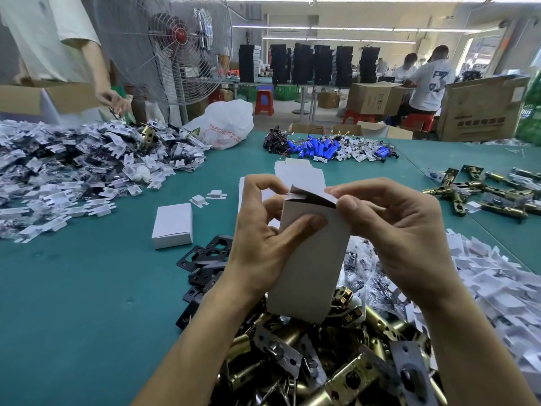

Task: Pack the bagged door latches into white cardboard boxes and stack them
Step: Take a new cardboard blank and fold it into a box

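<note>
An upright white cardboard box (pixel 310 268) is held above a heap of brass door latches (pixel 330 356) at the near edge. My left hand (pixel 260 238) grips its left side, thumb across the front face. My right hand (pixel 395 227) pinches the open top flap at the box's upper right. The inside of the box is dark and its contents are hidden. A closed white box (pixel 172 225) lies flat on the green table (pixel 87 282) to the left. Flat unfolded box blanks (pixel 298 171) lie behind my hands.
Black strike plates (pixel 205 259) lie left of the latch heap. Piles of bagged small parts (pixel 73 174) cover the far left and right (pixel 497 288). More latches (pixel 483 191) lie at right, blue cells (pixel 322 148) at back. Another person stands at far left beside a fan (pixel 172 48).
</note>
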Motion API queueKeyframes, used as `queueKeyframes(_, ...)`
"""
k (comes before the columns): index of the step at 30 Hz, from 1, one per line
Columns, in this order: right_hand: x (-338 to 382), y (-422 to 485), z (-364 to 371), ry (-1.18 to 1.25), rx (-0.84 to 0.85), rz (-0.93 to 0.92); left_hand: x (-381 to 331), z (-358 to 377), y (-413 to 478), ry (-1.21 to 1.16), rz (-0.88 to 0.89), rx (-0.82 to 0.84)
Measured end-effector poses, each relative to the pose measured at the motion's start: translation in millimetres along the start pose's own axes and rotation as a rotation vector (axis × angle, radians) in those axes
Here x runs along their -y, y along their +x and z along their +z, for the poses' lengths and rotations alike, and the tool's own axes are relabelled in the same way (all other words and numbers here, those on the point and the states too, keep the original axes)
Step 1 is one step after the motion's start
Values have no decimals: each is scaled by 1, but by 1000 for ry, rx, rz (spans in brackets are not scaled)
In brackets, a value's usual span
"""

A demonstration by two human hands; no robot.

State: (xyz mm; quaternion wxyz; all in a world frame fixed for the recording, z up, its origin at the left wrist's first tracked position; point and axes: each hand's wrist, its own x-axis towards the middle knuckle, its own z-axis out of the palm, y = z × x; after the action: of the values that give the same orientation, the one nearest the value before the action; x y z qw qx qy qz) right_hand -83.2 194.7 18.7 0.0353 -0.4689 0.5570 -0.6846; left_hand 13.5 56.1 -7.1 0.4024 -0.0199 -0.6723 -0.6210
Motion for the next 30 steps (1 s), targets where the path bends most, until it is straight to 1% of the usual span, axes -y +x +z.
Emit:
queueKeyframes(4, 2, 1, -2, -65, -16, 10, -1, 1, 1, 74, -7, -3)
queueKeyframes(10, 3, 3, -2, -36, -57, 82, 2, 1, 1, 204, -15, 10)
queueKeyframes(15, 2, 4, -3, -124, -101, 101, 2, 1, -1, 328, 2, 37)
queueKeyframes(20, 1, 4, -3, -173, -19, 103, 4, 0, -2, 464, -14, 33)
queueKeyframes(23, 0, 4, -4, -189, -15, 114, 5, 1, -2, 477, -23, 40)
queueKeyframes(27, 1, 3, 1, -224, -90, 97, 4, 0, -2, 466, -8, 52)
queueKeyframes(30, 2, 2, 2, -274, -115, 92, 3, 0, -3, 489, -16, 76)
